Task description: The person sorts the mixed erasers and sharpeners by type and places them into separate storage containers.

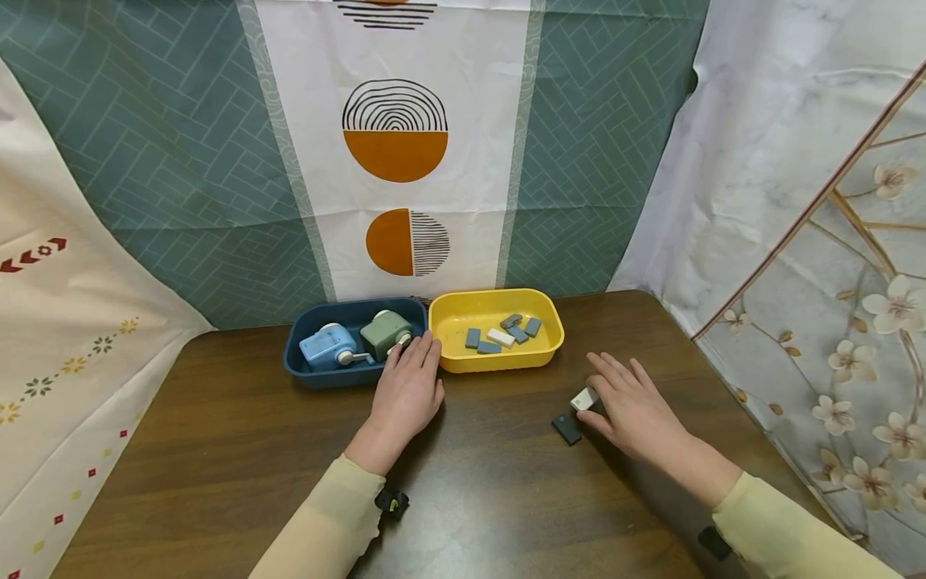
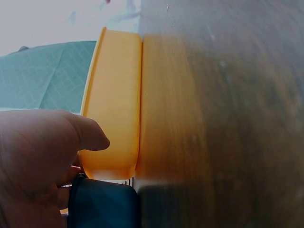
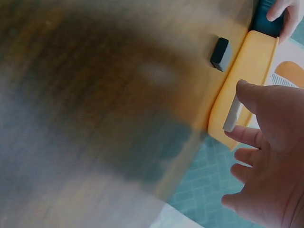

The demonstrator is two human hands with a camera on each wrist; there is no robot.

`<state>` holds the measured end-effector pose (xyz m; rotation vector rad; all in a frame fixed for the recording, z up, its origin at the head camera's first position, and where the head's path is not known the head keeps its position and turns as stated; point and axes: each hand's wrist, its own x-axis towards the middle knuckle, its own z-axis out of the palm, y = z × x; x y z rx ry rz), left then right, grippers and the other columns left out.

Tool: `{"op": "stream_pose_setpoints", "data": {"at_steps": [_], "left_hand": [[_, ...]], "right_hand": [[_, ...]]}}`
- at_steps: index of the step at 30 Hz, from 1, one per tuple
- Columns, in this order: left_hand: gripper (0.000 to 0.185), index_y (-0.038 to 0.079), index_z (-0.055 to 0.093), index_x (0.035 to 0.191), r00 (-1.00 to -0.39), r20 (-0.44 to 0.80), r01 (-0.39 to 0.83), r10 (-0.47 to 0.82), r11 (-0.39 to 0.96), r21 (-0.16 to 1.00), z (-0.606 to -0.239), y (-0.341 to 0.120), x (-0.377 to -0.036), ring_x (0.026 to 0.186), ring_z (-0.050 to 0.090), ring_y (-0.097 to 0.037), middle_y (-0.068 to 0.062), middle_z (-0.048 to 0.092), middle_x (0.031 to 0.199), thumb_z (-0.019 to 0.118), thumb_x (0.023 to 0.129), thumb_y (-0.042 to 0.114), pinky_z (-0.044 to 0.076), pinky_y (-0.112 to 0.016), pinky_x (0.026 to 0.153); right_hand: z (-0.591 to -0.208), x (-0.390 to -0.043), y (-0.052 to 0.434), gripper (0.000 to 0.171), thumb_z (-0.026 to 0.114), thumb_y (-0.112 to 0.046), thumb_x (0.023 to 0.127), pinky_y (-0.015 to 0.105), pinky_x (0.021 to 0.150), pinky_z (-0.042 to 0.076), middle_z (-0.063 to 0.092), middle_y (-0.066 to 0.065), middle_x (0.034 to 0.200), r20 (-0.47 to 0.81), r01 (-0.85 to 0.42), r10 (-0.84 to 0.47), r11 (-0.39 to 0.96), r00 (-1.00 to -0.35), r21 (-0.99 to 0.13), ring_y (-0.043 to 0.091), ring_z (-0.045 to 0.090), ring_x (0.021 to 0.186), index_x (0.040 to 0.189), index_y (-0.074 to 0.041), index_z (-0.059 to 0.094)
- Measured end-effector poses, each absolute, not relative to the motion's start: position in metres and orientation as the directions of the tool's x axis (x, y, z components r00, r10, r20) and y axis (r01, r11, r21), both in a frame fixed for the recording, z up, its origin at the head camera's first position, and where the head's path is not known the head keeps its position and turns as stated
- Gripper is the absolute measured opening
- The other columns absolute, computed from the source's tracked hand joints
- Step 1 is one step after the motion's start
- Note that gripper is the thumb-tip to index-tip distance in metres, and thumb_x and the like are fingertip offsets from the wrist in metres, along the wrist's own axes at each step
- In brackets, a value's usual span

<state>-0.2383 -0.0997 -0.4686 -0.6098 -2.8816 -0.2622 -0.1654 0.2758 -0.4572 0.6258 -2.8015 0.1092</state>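
Observation:
My left hand (image 1: 410, 384) rests at the right end of a dark blue tray (image 1: 318, 379), fingers fairly straight over its rim, beside the yellow tray (image 1: 499, 363). Inside the blue tray are a light blue hand-crank device (image 1: 329, 347) and a green one (image 1: 385, 331), resembling pencil sharpeners. On the right, my right hand (image 1: 637, 410) pinches a small white rectangular block (image 3: 232, 115) by its ends between thumb and index finger; the other fingers are spread. Close to it a black rectangular block (image 1: 567, 429) lies on the table.
Several grey-blue blocks (image 1: 489, 347) and a white block (image 1: 501, 338) lie in the yellow tray. Both trays stand side by side near the back edge of the brown wooden table (image 1: 477, 482). Patterned cloths (image 1: 593, 121) hang behind and at the sides.

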Motion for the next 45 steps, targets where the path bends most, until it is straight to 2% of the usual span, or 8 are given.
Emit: {"op": "stream_pose_setpoints", "data": {"at_steps": [23,36,45], "left_hand": [[0.071,0.003,0.044,0.168,-0.898,0.215,0.416,0.383,0.899,0.139,-0.469,-0.102,-0.241,0.162,0.038,-0.035,-0.016,0.036,0.177,0.074,0.106,0.025,0.022,-0.060,0.133],[0.072,0.002,0.045,0.167,-0.891,0.234,0.428,0.389,0.892,0.146,-0.469,-0.101,-0.239,0.161,0.038,-0.036,-0.017,0.037,0.176,0.075,0.106,0.023,0.022,-0.060,0.133],[0.071,0.003,0.046,0.167,-0.892,0.232,0.426,0.387,0.892,0.150,-0.470,-0.101,-0.239,0.161,0.039,-0.036,-0.016,0.037,0.176,0.075,0.106,0.023,0.023,-0.060,0.133]], "right_hand": [[-0.418,-0.193,0.246,0.049,0.081,-0.038,0.103,0.071,0.129,0.021,0.044,0.025,0.170,0.278,-0.441,-0.410,0.896,-0.869,-0.055,0.045,0.038,0.159,0.130,0.001,0.068],[-0.409,-0.211,0.230,0.051,0.081,-0.040,0.103,0.070,0.129,0.022,0.044,0.023,0.170,0.282,-0.454,-0.427,0.890,-0.859,-0.034,0.043,0.036,0.160,0.130,0.001,0.068],[-0.408,-0.222,0.223,0.058,0.079,-0.041,0.104,0.069,0.130,0.019,0.042,0.024,0.171,0.265,-0.455,-0.430,0.890,-0.863,-0.036,0.043,0.034,0.162,0.140,0.003,0.067]]}}
